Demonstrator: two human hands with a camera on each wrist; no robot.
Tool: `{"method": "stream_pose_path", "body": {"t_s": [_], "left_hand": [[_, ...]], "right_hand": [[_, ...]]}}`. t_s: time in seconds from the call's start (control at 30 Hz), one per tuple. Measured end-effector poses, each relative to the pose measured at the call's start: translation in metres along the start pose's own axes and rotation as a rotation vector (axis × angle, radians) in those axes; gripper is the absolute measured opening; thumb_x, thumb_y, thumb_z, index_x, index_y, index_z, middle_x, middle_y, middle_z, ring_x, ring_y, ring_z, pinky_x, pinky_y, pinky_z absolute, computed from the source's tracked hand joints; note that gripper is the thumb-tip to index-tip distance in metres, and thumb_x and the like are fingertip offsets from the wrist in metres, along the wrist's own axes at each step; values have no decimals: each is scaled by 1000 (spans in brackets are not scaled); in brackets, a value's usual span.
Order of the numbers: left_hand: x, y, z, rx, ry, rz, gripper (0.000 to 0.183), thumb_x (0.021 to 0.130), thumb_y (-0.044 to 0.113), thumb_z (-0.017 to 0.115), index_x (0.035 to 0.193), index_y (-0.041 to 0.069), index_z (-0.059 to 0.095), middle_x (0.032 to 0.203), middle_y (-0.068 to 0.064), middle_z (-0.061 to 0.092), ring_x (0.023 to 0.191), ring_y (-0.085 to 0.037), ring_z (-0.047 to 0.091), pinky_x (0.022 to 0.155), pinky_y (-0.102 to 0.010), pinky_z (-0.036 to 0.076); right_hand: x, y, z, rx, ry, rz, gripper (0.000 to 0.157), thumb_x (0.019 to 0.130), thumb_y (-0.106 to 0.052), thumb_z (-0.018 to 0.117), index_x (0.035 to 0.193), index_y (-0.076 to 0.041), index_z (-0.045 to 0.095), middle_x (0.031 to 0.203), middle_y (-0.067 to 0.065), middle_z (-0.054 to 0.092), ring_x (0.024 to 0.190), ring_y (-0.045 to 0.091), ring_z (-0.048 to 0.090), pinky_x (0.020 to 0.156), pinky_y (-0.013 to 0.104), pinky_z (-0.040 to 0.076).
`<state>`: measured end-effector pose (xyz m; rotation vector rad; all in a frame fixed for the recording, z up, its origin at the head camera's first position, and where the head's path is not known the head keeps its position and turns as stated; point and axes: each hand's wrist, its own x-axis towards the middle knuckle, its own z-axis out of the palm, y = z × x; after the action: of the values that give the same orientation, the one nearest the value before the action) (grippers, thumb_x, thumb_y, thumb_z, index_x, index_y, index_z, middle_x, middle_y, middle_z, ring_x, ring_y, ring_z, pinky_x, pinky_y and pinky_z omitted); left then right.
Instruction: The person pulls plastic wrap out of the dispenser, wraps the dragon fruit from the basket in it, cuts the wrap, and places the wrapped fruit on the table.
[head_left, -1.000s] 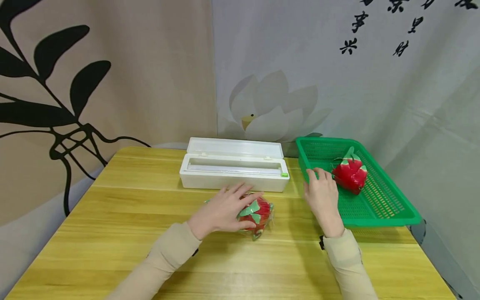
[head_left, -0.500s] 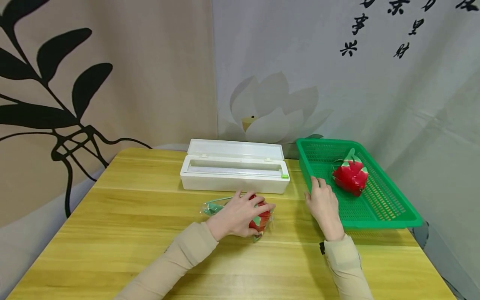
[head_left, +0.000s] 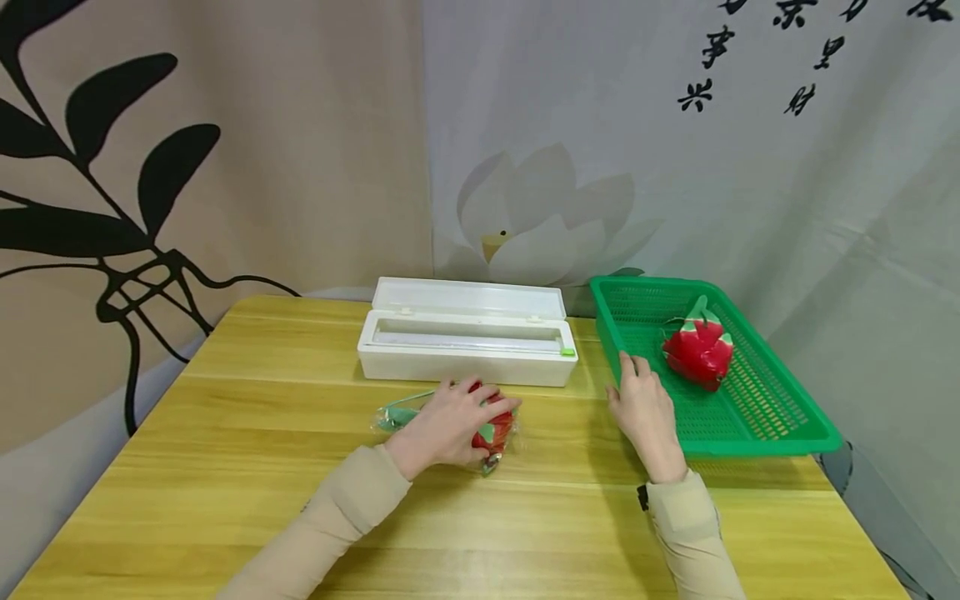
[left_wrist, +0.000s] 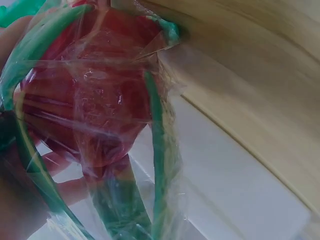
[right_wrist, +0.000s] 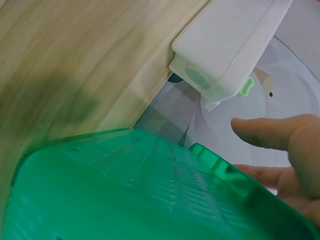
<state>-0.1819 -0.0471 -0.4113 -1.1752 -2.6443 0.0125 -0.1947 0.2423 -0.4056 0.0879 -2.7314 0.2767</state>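
Observation:
In the head view, my left hand (head_left: 446, 421) grips a red dragon fruit (head_left: 497, 425) with green leaf tips, low over the table in front of the white box. The left wrist view shows this dragon fruit (left_wrist: 95, 95) close up, wrapped in clear plastic film, with fingers curled behind it. My right hand (head_left: 647, 417) rests at the left rim of a green basket (head_left: 795, 437). Its thumb (right_wrist: 265, 132) is straight and apart from the rim in the right wrist view. Inside the basket lies a second red dragon fruit (head_left: 697, 354).
Behind my left hand stands a long white cling film box (head_left: 465, 365), its lid (head_left: 468, 297) raised and a roll inside. A small green slider (head_left: 567, 352) sits at its right end. The wooden table (head_left: 262, 467) ends at a printed curtain (head_left: 337, 150).
My left hand first slid right over the wrapped dragon fruit, then carried it a little left. Its long green leaves came into view at the hand's left. My right hand shifted slightly at the basket rim.

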Motion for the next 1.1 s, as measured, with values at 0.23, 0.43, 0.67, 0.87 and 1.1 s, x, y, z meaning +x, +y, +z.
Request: {"method": "stream_pose_path", "body": {"t_s": [0.23,0.43,0.67,0.87,1.1], "left_hand": [[-23,-26,-2,-25,13,-85,81,69,48,81,139,28,45,130,-5,58,121,-32,51,89,-57,48],[-45,-47,-3,-26,28,-162,80,68,47,81,137,26,47,130,-7,58,121,-34,52,87,-58,49],[-72,-72,-6,-26,61,-245,79,65,44,84,134,22,52,129,-9,57,119,-34,52,81,-61,49],[-93,-93,-9,-21,16,-347,80,67,44,82,136,19,50,134,-10,54,121,-35,50,83,-61,47],[-116,-117,-13,-22,0,-443,81,69,40,81,139,19,46,130,-13,57,118,-38,50,83,-64,45]], "right_hand": [[-1,0,-2,2,-3,5,54,87,-10,65,133,8,46,126,30,52,94,47,60,70,57,53],[-2,0,-1,8,-4,3,55,86,-10,66,133,9,46,126,31,52,92,48,60,68,57,53],[-1,1,0,19,-3,3,55,86,-9,66,134,9,45,125,31,52,92,47,61,68,57,53],[-1,2,0,28,-4,4,56,85,-9,67,133,9,46,126,31,52,90,47,62,67,56,54],[0,1,0,30,-9,0,56,86,-9,67,134,9,45,126,31,52,89,46,62,67,56,54]]}}
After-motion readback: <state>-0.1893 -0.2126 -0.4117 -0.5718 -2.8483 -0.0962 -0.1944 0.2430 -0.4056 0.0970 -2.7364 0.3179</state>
